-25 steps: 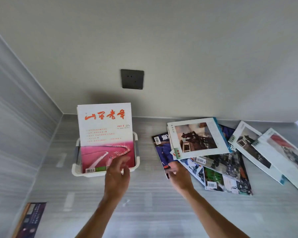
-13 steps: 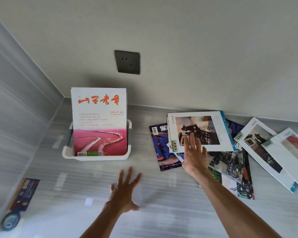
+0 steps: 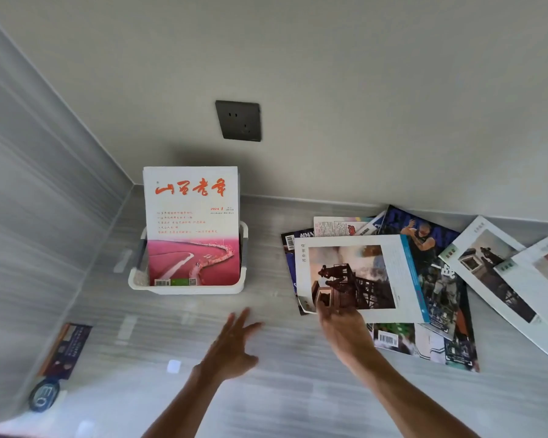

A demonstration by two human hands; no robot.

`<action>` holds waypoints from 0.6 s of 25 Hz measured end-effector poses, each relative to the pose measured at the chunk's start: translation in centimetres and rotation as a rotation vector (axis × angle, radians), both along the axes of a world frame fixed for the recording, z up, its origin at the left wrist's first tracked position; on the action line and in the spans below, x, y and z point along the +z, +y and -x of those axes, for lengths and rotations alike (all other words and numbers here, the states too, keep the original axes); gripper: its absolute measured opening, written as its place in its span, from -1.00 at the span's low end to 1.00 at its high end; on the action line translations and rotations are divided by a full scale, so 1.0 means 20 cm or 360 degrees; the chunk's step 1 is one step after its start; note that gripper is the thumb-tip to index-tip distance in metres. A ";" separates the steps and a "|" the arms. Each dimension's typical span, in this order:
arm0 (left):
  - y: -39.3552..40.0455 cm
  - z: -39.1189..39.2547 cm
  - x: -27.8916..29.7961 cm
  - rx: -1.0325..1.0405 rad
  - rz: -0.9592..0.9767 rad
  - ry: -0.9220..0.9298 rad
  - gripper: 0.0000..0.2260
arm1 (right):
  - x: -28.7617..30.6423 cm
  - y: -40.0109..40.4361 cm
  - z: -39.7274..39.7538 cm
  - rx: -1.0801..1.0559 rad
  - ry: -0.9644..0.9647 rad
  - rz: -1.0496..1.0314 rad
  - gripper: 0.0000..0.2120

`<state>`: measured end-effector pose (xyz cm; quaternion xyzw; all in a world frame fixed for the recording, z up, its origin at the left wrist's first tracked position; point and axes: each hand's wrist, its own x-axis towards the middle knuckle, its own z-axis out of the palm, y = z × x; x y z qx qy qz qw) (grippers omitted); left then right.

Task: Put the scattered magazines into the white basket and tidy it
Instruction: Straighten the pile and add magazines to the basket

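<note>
A white basket [image 3: 187,289] stands near the back left corner with a red-and-white magazine [image 3: 192,226] upright in it. To its right lies a scattered pile of magazines [image 3: 434,279]. On top of the pile is a white magazine with a dark tower picture [image 3: 361,276], its near left corner lifted off the pile. My right hand [image 3: 342,327] pinches that corner, thumb on the cover. My left hand [image 3: 234,346] hovers over the bare counter in front of the basket, fingers spread, holding nothing.
The grey striped counter [image 3: 282,390] meets a wall with a dark power socket [image 3: 238,121]. A dark leaflet [image 3: 65,349] and a round blue badge [image 3: 43,394] lie at the left edge. Two more white magazines [image 3: 500,279] lie at the far right.
My left hand let go of the red magazine and drew back from the basket. My right hand moved onto the white magazine and now lifts its near corner.
</note>
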<state>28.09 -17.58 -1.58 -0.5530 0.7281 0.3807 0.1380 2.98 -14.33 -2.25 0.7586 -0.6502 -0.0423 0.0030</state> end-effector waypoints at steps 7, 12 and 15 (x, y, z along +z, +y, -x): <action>0.08 -0.03 0.16 0.1074 -0.0277 0.0790 -0.59 | 0.56 0.08 0.05 -0.0752 -0.2117 0.0043 -0.80; 0.05 0.18 0.36 0.1306 -0.0429 0.1682 -0.55 | 0.78 0.17 0.22 -0.0762 -0.2588 -0.0043 -0.68; 0.02 0.25 0.43 0.1338 -0.0202 0.1616 -0.60 | 0.72 0.21 0.23 -0.0904 -0.2488 -0.0038 -0.79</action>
